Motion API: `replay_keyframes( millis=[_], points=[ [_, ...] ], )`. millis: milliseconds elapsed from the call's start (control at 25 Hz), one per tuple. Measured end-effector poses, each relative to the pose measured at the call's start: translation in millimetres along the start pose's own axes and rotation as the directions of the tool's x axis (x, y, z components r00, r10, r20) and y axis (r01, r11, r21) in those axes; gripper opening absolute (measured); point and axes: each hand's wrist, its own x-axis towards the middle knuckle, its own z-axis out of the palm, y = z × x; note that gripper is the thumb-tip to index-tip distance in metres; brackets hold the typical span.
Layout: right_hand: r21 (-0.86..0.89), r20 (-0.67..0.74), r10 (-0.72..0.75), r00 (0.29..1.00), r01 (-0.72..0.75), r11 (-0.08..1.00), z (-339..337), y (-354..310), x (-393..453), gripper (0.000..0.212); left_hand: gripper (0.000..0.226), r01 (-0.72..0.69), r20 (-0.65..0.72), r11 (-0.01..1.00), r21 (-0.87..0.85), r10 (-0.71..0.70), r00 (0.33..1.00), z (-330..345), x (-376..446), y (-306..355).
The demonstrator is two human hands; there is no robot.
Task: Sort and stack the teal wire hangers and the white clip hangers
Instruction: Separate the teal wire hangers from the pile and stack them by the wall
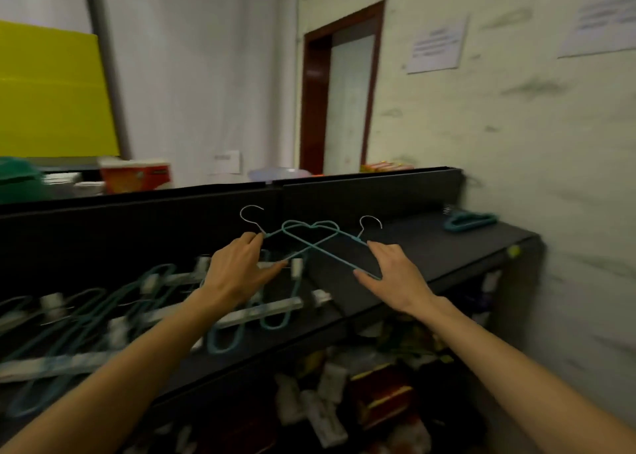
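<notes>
Each of my hands holds up one teal wire hanger above the black shelf [430, 247]. My left hand [237, 271] grips a teal hanger [292, 236] near its silver hook. My right hand [392, 274] pinches the other teal hanger [330, 252] along its lower bar. The two hangers cross each other in the middle. A jumble of teal wire hangers [220, 336] and white clip hangers [254, 312] lies on the shelf to the left, below my left hand. A small stack of teal hangers [469, 220] rests at the shelf's far right.
A black back panel [344, 195] stands behind the shelf. Below the shelf sits a heap of packets and boxes [344, 391]. A wall closes the right side. A red and white box [136, 176] and a yellow board [51, 92] are beyond the panel.
</notes>
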Motion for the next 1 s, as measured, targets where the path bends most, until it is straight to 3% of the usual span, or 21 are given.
replay_keyframes(
  millis=[80, 240, 400, 560, 680, 1000],
  points=[
    [-0.071, -0.012, 0.047, 0.999, -0.047, 0.996, -21, 69, -10, 0.079, 0.075, -0.056, 0.006, 0.997, -0.049, 0.056, 0.998, 30, 29, 63],
    [-0.130, 0.137, 0.194, 0.971, -0.177, 0.976, -63, 193, -21, 0.090, 0.079, -0.203, 0.070, 0.974, -0.096, 0.210, 0.975, 86, 83, 175],
    [-0.163, 0.108, 0.325, 0.940, -0.305, 0.938, -86, 298, -13, 0.097, 0.084, -0.268, 0.077, 0.955, -0.125, 0.278, 0.957, 141, 146, 265],
    [-0.181, 0.083, 0.353, 0.932, -0.334, 0.925, -95, 398, 18, 0.099, 0.074, -0.171, 0.060, 0.962, -0.212, 0.188, 0.980, 206, 222, 325],
    [-0.152, 0.145, 0.341, 0.929, -0.319, 0.935, -106, 464, 61, 0.099, 0.075, -0.092, 0.054, 0.961, -0.259, 0.110, 0.992, 249, 284, 355],
    [-0.131, 0.287, 0.225, 0.931, -0.195, 0.972, -103, 589, 202, 0.091, 0.082, -0.030, 0.021, 0.983, -0.181, 0.035, 0.999, 325, 396, 406]
  ],
)
